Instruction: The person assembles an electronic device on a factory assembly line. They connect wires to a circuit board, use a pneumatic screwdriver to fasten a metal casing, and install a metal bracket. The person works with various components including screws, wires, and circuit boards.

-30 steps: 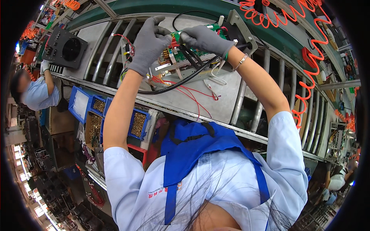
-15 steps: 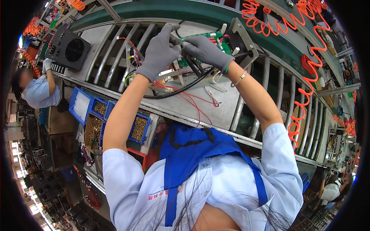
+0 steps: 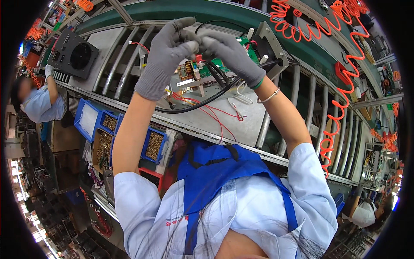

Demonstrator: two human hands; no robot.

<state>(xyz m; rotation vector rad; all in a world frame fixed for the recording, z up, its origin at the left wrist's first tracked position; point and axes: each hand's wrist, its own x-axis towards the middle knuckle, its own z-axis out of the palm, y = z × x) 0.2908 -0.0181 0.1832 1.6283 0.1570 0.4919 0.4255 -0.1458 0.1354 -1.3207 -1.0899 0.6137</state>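
The fingertips of two grey-gloved hands are brought together; the left hand (image 3: 166, 54) is bent with its index finger raised, and the right hand (image 3: 230, 55) is closed in a narrow pinch; whether anything is held between them cannot be told, as the meeting point is hidden by the gloves.

Directly beneath the hands a green circuit board (image 3: 253, 52) is seen, partly covered by them; a copper coil (image 3: 189, 69) is set beside it, just below the left hand; at its right end a grey bracket (image 3: 280, 56) is stood upright.

Nearer the body, a thick black cable (image 3: 181, 110) is curved across the front of the unit; thin red wires (image 3: 215, 115) are trailed over the metal sheet (image 3: 250, 123); the sheet is flanked by rollers (image 3: 307, 101).

To the left, a black box (image 3: 69, 54) with a round opening is touched by a co-worker's gloved hand (image 3: 48, 70); below the bench edge, brass parts are held in a blue bin (image 3: 163, 146); at right, an orange coiled hose (image 3: 345, 84) is hung.
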